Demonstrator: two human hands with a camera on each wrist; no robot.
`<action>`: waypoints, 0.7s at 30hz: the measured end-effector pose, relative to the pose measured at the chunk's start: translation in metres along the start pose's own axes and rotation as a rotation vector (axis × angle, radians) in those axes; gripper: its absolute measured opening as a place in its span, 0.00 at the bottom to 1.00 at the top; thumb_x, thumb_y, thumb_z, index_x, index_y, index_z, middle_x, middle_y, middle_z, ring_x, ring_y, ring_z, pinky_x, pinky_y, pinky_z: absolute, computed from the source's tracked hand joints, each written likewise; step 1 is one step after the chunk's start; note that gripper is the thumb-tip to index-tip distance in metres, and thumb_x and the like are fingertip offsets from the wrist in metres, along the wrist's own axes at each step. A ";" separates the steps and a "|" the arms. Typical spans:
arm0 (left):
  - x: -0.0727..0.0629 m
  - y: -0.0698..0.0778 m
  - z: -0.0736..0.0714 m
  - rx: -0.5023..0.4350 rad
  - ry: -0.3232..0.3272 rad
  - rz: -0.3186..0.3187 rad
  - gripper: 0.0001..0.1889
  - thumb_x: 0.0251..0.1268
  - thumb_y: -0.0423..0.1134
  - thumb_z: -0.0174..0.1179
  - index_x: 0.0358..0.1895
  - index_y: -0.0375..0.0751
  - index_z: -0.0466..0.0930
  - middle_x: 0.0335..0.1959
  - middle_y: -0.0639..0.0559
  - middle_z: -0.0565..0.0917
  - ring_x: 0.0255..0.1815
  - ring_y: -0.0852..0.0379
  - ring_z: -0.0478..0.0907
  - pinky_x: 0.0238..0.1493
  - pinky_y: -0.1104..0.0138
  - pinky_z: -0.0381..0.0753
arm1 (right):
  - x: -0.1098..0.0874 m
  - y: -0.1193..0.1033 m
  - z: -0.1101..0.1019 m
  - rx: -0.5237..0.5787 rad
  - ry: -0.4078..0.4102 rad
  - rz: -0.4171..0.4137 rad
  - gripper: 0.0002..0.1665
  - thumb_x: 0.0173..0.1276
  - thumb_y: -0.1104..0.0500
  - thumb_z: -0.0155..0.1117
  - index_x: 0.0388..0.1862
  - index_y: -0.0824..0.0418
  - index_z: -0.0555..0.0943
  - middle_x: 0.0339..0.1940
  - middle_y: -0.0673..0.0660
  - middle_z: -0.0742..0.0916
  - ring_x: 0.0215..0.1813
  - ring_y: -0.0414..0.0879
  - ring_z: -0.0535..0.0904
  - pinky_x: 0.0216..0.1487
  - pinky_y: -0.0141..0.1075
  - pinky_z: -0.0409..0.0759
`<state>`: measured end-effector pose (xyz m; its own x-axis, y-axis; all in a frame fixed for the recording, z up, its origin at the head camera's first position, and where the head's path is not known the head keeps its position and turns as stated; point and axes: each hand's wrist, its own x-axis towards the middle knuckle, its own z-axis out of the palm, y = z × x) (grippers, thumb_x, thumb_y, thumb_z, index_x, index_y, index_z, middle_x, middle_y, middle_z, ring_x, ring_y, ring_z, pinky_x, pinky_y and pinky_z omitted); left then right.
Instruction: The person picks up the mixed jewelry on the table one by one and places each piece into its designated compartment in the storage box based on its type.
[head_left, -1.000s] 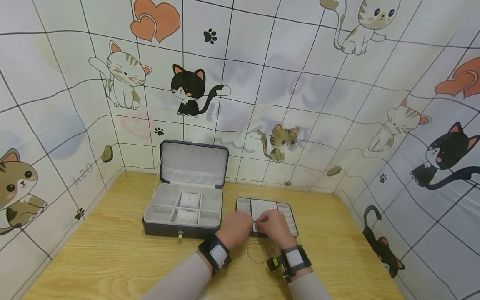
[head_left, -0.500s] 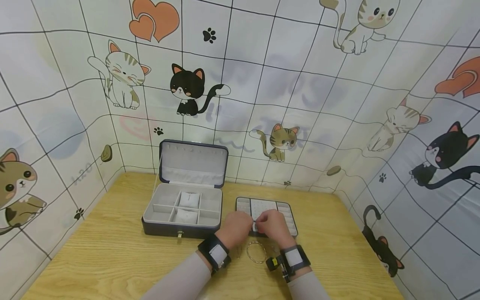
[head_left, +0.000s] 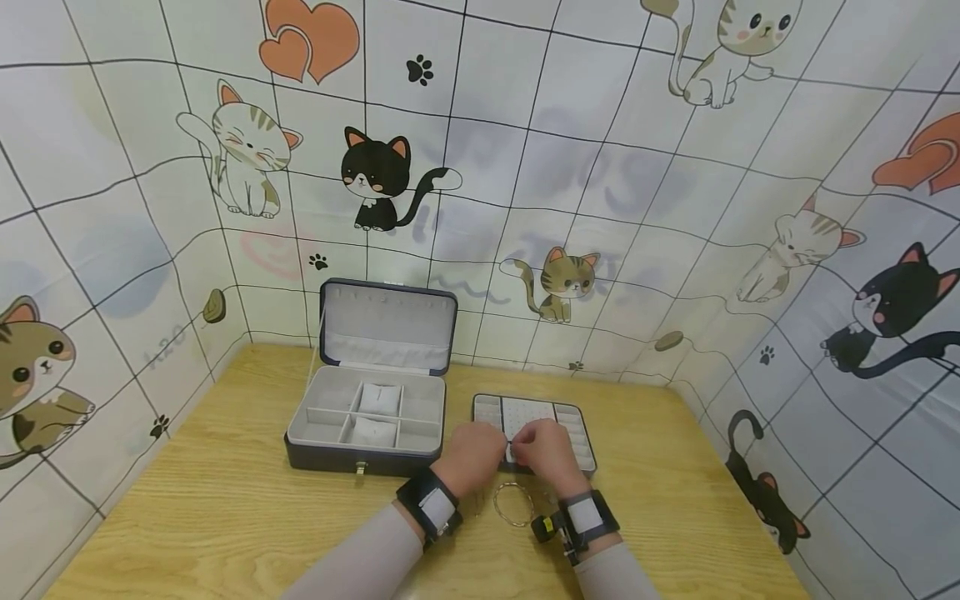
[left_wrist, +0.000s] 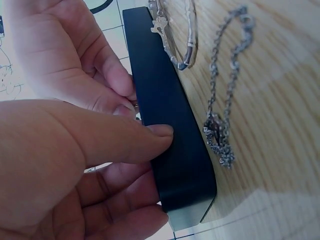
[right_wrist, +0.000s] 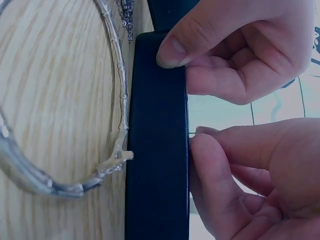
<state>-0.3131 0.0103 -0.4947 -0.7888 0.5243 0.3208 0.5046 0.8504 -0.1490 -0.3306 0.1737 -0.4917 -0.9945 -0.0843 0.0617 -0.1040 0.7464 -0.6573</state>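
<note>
A flat dark jewelry tray (head_left: 577,425) with pale ring rows and a dotted middle panel lies on the table. My left hand (head_left: 474,457) grips its front left edge, thumb (left_wrist: 161,134) on the dark front wall and fingers over the top. Just to the right, my right hand (head_left: 551,454) has thumb and index finger pinched together over the panel's front edge. A tiny shiny piece glints at those fingertips (left_wrist: 125,111) in the left wrist view, mostly hidden; I cannot tell its kind. In front of the tray lie a metal bangle (right_wrist: 123,90) and a silver chain (left_wrist: 232,85).
To the left stands an open dark jewelry box (head_left: 322,460), its lid (head_left: 390,321) raised. Two white cushions (head_left: 381,398) sit in its divided compartments. Behind the wooden table (head_left: 187,500) hangs a cat-print cloth (head_left: 480,208).
</note>
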 end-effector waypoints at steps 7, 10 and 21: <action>0.002 -0.001 0.004 -0.038 -0.019 -0.009 0.06 0.68 0.39 0.67 0.31 0.51 0.87 0.25 0.56 0.85 0.29 0.59 0.82 0.24 0.63 0.78 | 0.001 0.001 0.003 -0.043 0.015 -0.080 0.07 0.64 0.66 0.76 0.27 0.58 0.90 0.24 0.51 0.90 0.25 0.40 0.81 0.29 0.34 0.79; 0.002 -0.001 0.006 -0.044 -0.019 -0.011 0.06 0.70 0.40 0.66 0.32 0.51 0.88 0.25 0.56 0.86 0.29 0.59 0.82 0.24 0.63 0.79 | 0.001 0.002 0.004 -0.054 0.016 -0.096 0.07 0.64 0.65 0.77 0.26 0.57 0.89 0.23 0.50 0.89 0.25 0.40 0.80 0.29 0.34 0.79; 0.002 -0.001 0.007 -0.024 -0.012 -0.003 0.07 0.68 0.39 0.67 0.30 0.51 0.87 0.24 0.56 0.85 0.27 0.58 0.81 0.22 0.63 0.77 | 0.003 0.004 -0.002 -0.039 -0.037 -0.074 0.05 0.67 0.66 0.72 0.33 0.59 0.91 0.28 0.51 0.90 0.29 0.41 0.82 0.32 0.34 0.81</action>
<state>-0.3179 0.0109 -0.5000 -0.7942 0.5223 0.3104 0.5103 0.8507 -0.1260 -0.3342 0.1773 -0.4927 -0.9832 -0.1641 0.0805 -0.1781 0.7624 -0.6222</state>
